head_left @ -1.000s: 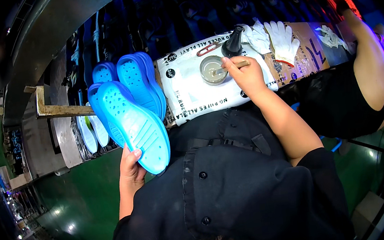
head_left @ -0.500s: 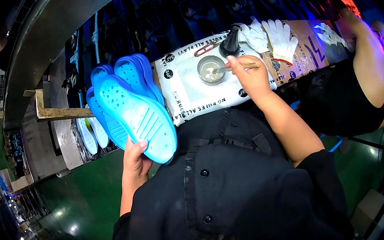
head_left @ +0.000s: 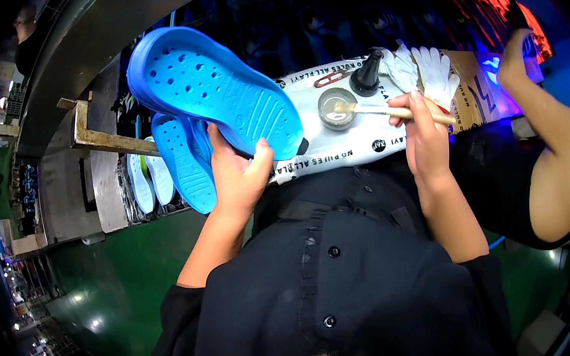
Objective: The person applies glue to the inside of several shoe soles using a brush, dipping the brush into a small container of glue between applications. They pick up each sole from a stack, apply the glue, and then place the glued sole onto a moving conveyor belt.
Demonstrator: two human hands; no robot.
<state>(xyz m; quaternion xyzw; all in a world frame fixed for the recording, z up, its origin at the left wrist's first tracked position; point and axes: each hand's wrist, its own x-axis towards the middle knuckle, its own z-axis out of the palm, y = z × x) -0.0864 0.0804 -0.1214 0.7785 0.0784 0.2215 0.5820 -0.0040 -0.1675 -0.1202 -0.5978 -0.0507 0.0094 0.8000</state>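
My left hand (head_left: 238,177) grips a blue shoe sole (head_left: 215,92) near its heel end, thumb along the edge, some fingers hidden behind it. The sole is tilted, showing small holes at the forefoot and grooves at the heel. Below it are more blue soles (head_left: 184,163), partly covered. My right hand (head_left: 424,127) is closed round the wooden handle of a brush (head_left: 378,109). The brush tip is in a round, clear bowl (head_left: 339,119) holding a pale, cloudy substance. Beside the bowl stands a black, cone-topped bottle (head_left: 366,75).
White printed sheeting (head_left: 321,164) covers the work surface. White gloves (head_left: 434,71) and a red-handled tool (head_left: 332,79) lie behind the bowl. A metal bracket (head_left: 117,140) juts in at left, near pale soles (head_left: 151,180). Another person's arm (head_left: 542,108) is at right.
My left hand has moved up and right, and the blue sole it holds now sits higher, nearer the bowl. My right hand has shifted right and down, with the brush tip still at the bowl.
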